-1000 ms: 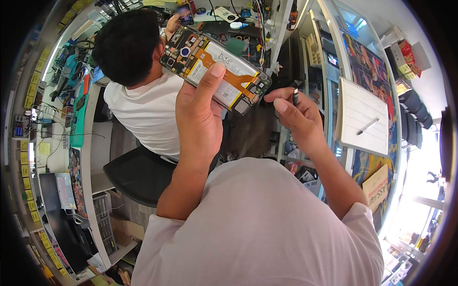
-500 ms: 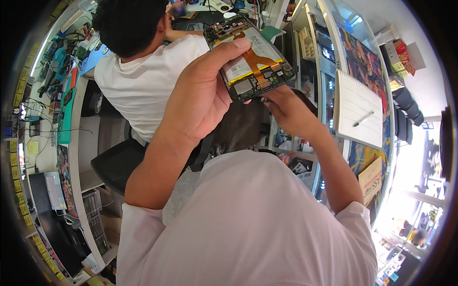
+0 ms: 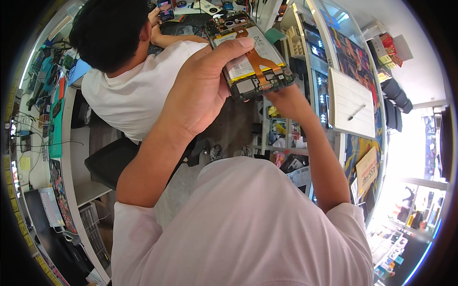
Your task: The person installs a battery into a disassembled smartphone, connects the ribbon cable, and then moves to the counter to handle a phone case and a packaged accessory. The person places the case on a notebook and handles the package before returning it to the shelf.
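Observation:
My left hand (image 3: pixel 200 86) grips an opened smartphone (image 3: pixel 267 50), thumb across its exposed inner face. The phone is tilted, showing a white battery with yellow edges, an orange flex cable (image 3: pixel 262 71) and small circuit boards at both ends. My right hand (image 3: pixel 288 105) is raised just under the phone's lower end, slightly blurred, its fingertips hidden behind the phone, so I cannot tell what they hold.
A co-worker in a white shirt (image 3: pixel 129 100) sits ahead-left, holding a phone (image 3: pixel 165 9), with a black chair (image 3: pixel 109 162) below. Cluttered shelving (image 3: pixel 57 133) lines the left. A notepad (image 3: pixel 348 90) with a pen (image 3: pixel 357 111) rests on a glass cabinet at the right.
My left hand has moved the opened phone rightward and upward. My right hand has gone behind the phone's lower end; the small black plug it held earlier is out of sight.

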### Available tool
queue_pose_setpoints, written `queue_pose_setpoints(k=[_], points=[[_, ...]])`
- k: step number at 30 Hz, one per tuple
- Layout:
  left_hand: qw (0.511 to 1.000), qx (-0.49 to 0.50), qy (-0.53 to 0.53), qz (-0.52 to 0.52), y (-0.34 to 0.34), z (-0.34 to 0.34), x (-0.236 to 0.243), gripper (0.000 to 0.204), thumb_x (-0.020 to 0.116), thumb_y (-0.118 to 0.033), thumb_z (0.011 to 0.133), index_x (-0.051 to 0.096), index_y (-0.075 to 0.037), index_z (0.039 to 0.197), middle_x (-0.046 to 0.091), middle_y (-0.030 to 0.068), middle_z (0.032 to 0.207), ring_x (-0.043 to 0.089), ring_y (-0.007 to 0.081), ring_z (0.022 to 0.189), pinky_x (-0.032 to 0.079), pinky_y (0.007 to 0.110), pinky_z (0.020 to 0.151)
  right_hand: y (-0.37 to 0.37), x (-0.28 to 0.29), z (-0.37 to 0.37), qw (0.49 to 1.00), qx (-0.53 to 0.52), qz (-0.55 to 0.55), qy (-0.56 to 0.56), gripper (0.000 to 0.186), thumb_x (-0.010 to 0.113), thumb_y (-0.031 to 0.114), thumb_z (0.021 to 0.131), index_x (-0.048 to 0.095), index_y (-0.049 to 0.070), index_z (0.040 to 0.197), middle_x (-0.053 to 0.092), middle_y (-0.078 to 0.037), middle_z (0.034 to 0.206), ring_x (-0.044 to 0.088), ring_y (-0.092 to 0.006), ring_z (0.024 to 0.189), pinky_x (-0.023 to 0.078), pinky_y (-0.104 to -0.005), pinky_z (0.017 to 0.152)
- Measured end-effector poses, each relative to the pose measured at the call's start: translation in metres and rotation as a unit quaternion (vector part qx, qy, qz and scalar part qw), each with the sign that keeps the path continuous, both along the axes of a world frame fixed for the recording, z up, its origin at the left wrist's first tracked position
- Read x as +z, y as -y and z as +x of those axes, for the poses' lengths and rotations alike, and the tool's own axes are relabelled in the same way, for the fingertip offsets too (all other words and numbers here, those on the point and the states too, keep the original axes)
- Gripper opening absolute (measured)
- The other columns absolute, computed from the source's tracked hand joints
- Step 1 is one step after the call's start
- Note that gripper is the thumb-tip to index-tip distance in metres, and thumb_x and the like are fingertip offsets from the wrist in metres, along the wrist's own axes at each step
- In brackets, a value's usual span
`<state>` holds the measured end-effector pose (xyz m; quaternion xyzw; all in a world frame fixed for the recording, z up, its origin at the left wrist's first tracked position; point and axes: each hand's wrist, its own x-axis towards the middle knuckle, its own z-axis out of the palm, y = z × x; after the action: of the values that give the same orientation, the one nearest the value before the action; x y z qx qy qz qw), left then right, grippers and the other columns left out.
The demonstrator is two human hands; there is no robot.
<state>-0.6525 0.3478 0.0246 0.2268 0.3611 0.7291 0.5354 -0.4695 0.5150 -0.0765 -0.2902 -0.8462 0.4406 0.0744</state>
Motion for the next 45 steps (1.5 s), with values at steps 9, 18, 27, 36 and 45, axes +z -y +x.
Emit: queue_pose_setpoints(k=[9, 18, 27, 36, 45], points=[[0.976, -0.07, -0.205, 0.039, -0.018, 0.02, 0.012, 0.04, 0.073, -0.029, 0.1, 0.066, -0.002, 0.128, 0.073, 0.0064, 0.115, 0.071, 0.0123, 0.102, 0.054, 0.028, 0.092, 0.094, 0.106, 0.05, 0.912, -0.093, -0.311, -0.251, 0.036, 0.064, 0.018, 0.102, 0.062, -0.007, 0.127, 0.076, -0.014, 0.106, 0.072, -0.0157, 0.091, 0.057, -0.0292, 0.083], [0.953, -0.135, -0.268, 0.029, -0.007, 0.093, 0.015, 0.039, 0.074, -0.03, 0.099, 0.067, -0.003, 0.126, 0.074, 0.0056, 0.114, 0.07, 0.0114, 0.101, 0.053, 0.027, 0.093, 0.162, 0.101, 0.111, 0.861, -0.223, -0.308, -0.338, 0.041, 0.072, 0.018, 0.099, 0.06, -0.006, 0.13, 0.078, -0.013, 0.097, 0.073, -0.0146, 0.08, 0.057, -0.0271, 0.073], [0.931, -0.189, -0.3, 0.093, 0.072, 0.198, 0.018, 0.04, 0.074, -0.03, 0.1, 0.065, -0.001, 0.128, 0.073, 0.0065, 0.115, 0.07, 0.0109, 0.1, 0.053, 0.027, 0.092, 0.27, 0.099, 0.206, 0.819, -0.29, -0.292, -0.4, 0.044, 0.074, 0.014, 0.095, 0.059, -0.006, 0.131, 0.075, -0.011, 0.091, 0.07, -0.0138, 0.074, 0.055, -0.0282, 0.07], [0.914, -0.247, -0.301, 0.119, 0.19, 0.313, 0.008, 0.043, 0.076, -0.03, 0.099, 0.064, 0.0, 0.128, 0.073, 0.0076, 0.116, 0.07, 0.0115, 0.101, 0.054, 0.027, 0.093, 0.418, 0.095, 0.31, 0.8, -0.362, -0.254, -0.406, 0.045, 0.075, 0.015, 0.094, 0.058, -0.006, 0.131, 0.075, -0.01, 0.09, 0.069, -0.0128, 0.073, 0.054, -0.0254, 0.068], [0.891, -0.33, -0.277, 0.145, 0.246, 0.38, 0.021, 0.039, 0.073, -0.029, 0.101, 0.064, 0.0, 0.126, 0.073, 0.0075, 0.114, 0.07, 0.0111, 0.1, 0.054, 0.027, 0.093, 0.504, 0.101, 0.366, 0.757, -0.408, -0.22, -0.461, 0.044, 0.072, 0.011, 0.095, 0.056, -0.006, 0.133, 0.076, -0.013, 0.093, 0.073, -0.0148, 0.076, 0.06, -0.0275, 0.071]])
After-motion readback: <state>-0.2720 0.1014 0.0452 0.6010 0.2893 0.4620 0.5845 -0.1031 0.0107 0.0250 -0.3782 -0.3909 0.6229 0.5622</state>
